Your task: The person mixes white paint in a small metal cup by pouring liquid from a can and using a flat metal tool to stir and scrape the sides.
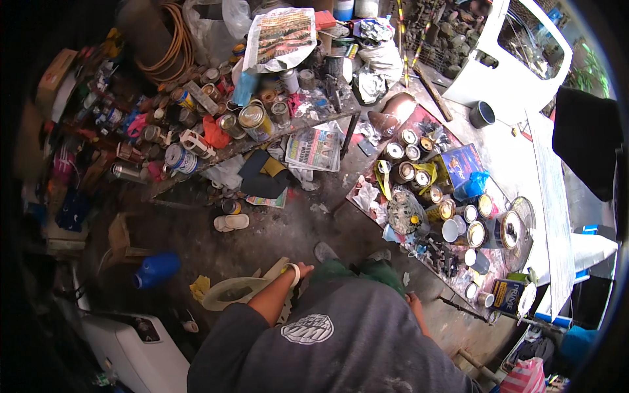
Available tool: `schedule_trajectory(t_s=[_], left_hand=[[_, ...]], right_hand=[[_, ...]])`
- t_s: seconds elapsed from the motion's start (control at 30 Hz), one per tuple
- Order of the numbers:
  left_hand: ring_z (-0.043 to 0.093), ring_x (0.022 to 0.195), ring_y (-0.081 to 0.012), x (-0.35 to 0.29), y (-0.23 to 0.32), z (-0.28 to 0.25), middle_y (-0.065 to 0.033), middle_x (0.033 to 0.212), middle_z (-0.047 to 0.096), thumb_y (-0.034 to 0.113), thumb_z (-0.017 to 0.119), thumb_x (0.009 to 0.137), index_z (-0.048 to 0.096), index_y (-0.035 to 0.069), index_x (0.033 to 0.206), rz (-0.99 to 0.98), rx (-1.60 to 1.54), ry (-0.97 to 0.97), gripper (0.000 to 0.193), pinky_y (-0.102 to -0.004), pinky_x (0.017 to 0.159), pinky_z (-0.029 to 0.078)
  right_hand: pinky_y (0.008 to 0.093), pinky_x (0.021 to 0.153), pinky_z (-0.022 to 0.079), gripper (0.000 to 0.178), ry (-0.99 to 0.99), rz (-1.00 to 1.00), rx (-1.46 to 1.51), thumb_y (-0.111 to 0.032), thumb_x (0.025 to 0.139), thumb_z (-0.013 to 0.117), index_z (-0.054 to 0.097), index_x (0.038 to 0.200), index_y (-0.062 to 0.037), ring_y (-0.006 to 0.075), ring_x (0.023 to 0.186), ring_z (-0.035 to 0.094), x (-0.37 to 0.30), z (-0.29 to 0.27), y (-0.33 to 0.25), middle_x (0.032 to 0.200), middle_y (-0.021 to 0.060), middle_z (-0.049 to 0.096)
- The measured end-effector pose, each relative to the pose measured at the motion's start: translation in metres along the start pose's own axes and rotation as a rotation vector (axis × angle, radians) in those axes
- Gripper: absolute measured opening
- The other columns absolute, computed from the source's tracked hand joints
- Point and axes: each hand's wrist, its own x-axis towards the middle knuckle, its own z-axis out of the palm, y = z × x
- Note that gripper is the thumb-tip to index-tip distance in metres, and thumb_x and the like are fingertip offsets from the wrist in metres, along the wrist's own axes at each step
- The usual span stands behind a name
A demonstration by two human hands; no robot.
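My left hand (pixel 304 269) hangs beside my left thigh, its small, loosely bent fingers showing nothing between them. A pale ring-shaped band (pixel 293 274) circles that wrist. Below the forearm lies a translucent whitish sheet or tray (pixel 229 293), apart from the fingers as far as I can see. On the other side, my right hand (pixel 412 302) hangs close to my right hip; my shirt and leg hide most of its fingers. The nearest thing to it is the low table (pixel 438 278) at the right, crowded with opened paint cans (pixel 476 233) and a dark rectangular tin (pixel 509 296).
A long workbench (pixel 249 145) at the left carries several cans, jars and rags. On the floor are a blue container (pixel 157 270), pale slippers (pixel 231 223) and folded newspaper (pixel 313 149). A white car door (pixel 481 80) and black bucket (pixel 481 114) stand far right.
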Motion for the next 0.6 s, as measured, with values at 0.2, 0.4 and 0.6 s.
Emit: schedule_trajectory(t_s=[0.2, 0.4, 0.6], left_hand=[[0.062, 0.106, -0.0305, 0.009, 0.025, -0.043, -0.0171, 0.11, 0.069, 0.055, 0.064, 0.089, 0.067, -0.001, 0.115, 0.136, 0.131, 0.04, 0.062, -0.0411, 0.096, 0.047], [0.058, 0.071, -0.0187, 0.027, 0.033, -0.073, -0.0056, 0.074, 0.065, 0.045, 0.068, 0.09, 0.068, 0.0, 0.079, 0.444, 0.121, -0.057, 0.046, -0.0374, 0.07, 0.048], [0.062, 0.074, -0.0164, 0.052, 0.027, -0.064, -0.0076, 0.078, 0.071, 0.042, 0.063, 0.095, 0.071, -0.005, 0.089, 0.564, 0.41, -0.138, 0.047, -0.0347, 0.07, 0.049]], right_hand=[[0.0445, 0.09, 0.05, 0.043, 0.114, 0.019, 0.007, -0.038, 0.095, 0.06, 0.068, 0.113, 0.0005, 0.039, 0.108, 0.065, -0.019, 0.041, 0.006, 0.11, 0.0243, 0.069], [0.0462, 0.094, 0.049, 0.044, -0.009, 0.183, -0.03, -0.035, 0.09, 0.061, 0.066, 0.121, -0.0035, 0.0407, 0.111, 0.063, -0.014, 0.055, 0.01, 0.117, 0.0228, 0.068], [0.0456, 0.094, 0.049, 0.043, 0.116, 0.234, 0.128, -0.035, 0.09, 0.062, 0.067, 0.119, -0.0044, 0.0397, 0.112, 0.063, -0.042, 0.054, 0.028, 0.117, 0.0228, 0.067]])
